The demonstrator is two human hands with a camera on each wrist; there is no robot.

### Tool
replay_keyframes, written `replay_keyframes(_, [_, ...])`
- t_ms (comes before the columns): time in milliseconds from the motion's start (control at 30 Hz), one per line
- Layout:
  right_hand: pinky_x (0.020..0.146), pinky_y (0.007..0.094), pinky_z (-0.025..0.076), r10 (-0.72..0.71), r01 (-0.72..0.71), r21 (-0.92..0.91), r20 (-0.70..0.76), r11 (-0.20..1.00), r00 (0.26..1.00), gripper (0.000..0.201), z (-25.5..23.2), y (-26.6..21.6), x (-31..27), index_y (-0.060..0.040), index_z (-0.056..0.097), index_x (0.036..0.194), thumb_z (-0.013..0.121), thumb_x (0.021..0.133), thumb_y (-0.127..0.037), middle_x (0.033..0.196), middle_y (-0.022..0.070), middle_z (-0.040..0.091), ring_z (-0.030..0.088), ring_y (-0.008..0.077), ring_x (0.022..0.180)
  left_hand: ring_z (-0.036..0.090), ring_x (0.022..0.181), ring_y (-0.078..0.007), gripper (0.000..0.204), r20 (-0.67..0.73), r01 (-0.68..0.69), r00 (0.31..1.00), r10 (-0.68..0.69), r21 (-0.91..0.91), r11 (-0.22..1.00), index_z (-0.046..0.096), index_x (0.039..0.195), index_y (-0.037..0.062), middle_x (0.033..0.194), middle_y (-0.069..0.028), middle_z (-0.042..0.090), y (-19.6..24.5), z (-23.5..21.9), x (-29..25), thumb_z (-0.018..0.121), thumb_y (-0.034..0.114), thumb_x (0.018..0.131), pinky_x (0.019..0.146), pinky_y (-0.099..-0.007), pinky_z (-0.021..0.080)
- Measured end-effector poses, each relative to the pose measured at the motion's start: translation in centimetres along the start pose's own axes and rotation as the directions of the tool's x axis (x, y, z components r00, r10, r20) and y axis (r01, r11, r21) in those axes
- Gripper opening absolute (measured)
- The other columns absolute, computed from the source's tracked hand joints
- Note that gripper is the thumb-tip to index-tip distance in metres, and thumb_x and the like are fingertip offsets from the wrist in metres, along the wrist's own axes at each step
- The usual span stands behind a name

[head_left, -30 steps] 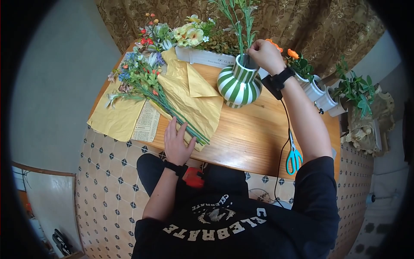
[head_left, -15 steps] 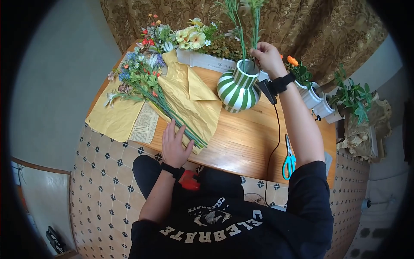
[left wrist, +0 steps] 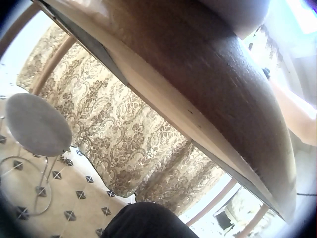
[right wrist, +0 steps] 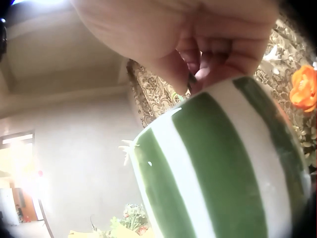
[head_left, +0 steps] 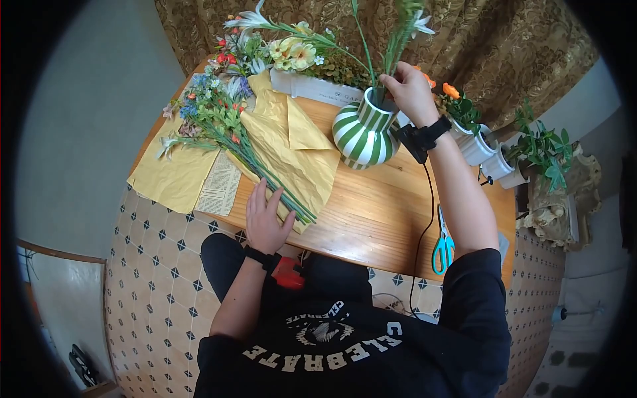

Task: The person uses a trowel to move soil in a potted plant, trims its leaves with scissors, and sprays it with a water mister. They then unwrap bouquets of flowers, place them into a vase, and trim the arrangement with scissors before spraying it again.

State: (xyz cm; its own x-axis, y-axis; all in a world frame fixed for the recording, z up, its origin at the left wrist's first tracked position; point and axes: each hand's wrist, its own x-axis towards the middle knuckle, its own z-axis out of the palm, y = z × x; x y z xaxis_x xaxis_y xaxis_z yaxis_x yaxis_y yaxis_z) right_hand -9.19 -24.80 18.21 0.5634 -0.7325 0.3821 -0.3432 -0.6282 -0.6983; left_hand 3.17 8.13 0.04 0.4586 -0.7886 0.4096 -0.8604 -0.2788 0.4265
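Observation:
A green-and-white striped vase stands on the wooden table; it fills the right wrist view. My right hand is at the vase mouth and pinches green flower stems that stand in it; the fingertips close on a stem just above the rim. A white lily on a long stem leans out to the left. My left hand lies flat on yellow paper, beside the cut ends of a loose flower bunch.
Teal scissors lie near the table's right front edge. A planter with yellow flowers sits at the back, white potted plants at the right. Newspaper lies at the left edge. The left wrist view shows the table's underside and a stool.
The stems held at the vase mouth have shifted, and a white lily stem now leans far out to the left. My left hand stays flat on the paper.

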Motion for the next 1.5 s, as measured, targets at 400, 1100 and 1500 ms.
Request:
replay_keyframes(400, [0.062,0.0355,0.049,-0.021,0.015,-0.190,-0.028,0.982,0.999,0.021,-1.1,-0.6,-0.7,0.0005,0.067,0.084,0.064,0.082,-0.020,0.069,0.0157,0.065,0.064,0.0270,0.064,0.035,0.131,-0.0404,0.055,-0.027,0.002,1.000,-0.002,-0.015,1.000,0.053,0.124,0.0078,0.143,-0.0231,0.035,0.3,-0.2,0.0,0.070,0.025,0.075,0.107,-0.0482,0.028])
replay_keyframes(1100, [0.056,0.0297,0.046,0.021,-0.023,0.028,0.059,0.999,0.998,0.031,0.3,-1.6,2.8,0.0023,0.066,0.079,0.073,0.077,-0.028,0.061,0.0054,0.061,0.057,0.0144,0.056,0.036,0.129,-0.0396,0.055,-0.051,0.025,0.998,-0.027,-0.045,0.999,0.056,0.122,0.0080,0.142,-0.0213,0.037,0.0,-0.2,-0.1,0.071,0.029,0.074,0.108,-0.0480,0.027])
replay_keyframes(1500, [0.052,0.0288,0.038,-0.059,0.060,-0.035,0.026,0.998,0.998,0.027,0.3,-3.5,1.9,-0.0004,0.061,0.072,0.063,0.086,-0.023,0.059,0.0009,0.055,0.048,0.0102,0.053,0.037,0.129,-0.0389,0.054,-0.047,0.033,0.998,-0.036,-0.058,0.998,0.056,0.122,0.0081,0.142,-0.0210,0.037,0.0,-0.3,-0.1,0.070,0.029,0.074,0.108,-0.0477,0.027])
